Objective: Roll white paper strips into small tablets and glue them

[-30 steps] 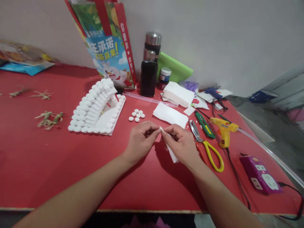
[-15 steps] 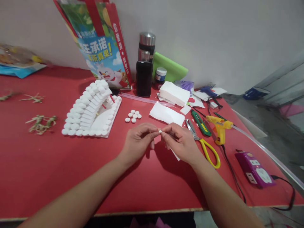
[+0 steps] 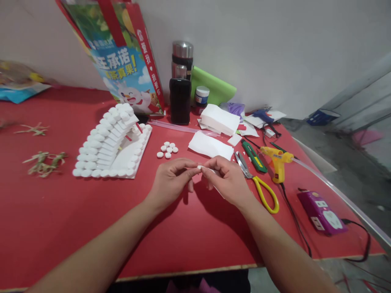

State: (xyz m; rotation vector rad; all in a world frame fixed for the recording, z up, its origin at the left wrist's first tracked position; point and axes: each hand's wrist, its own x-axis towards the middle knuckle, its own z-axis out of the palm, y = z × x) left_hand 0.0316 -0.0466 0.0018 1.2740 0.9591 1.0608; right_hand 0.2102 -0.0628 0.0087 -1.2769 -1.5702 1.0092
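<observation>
Left hand (image 3: 171,181): thumb and forefinger pinched on the end of a white strip (image 3: 199,167).
Right hand (image 3: 229,179): closed on the same strip, thumb and forefinger at its end, close against the left's.
Strip position: over the middle of the table (image 3: 171,244); loose length slants under the right palm toward the near edge. Rolled or folded at the tip: too small to tell.
Discs (image 3: 169,149): seven, white, loose group beyond the left hand.
Model (image 3: 114,148): white, stepped, rimmed with similar rounds; left of the discs.
Paper: one white sheet (image 3: 210,145) just beyond the hands; thicker stack (image 3: 220,119) behind it, toward the back edge.
Tools: scissors (image 3: 253,177), yellow-handled, near the right hand; green cutter (image 3: 254,156) just beside them; yellow glue gun (image 3: 277,158) nearer the right edge.
Near right corner: purple power box (image 3: 322,213), cord attached.
Back edge: printed bag (image 3: 122,61), flask (image 3: 182,53), jar (image 3: 202,97).
Left part: straw knots (image 3: 45,162).
</observation>
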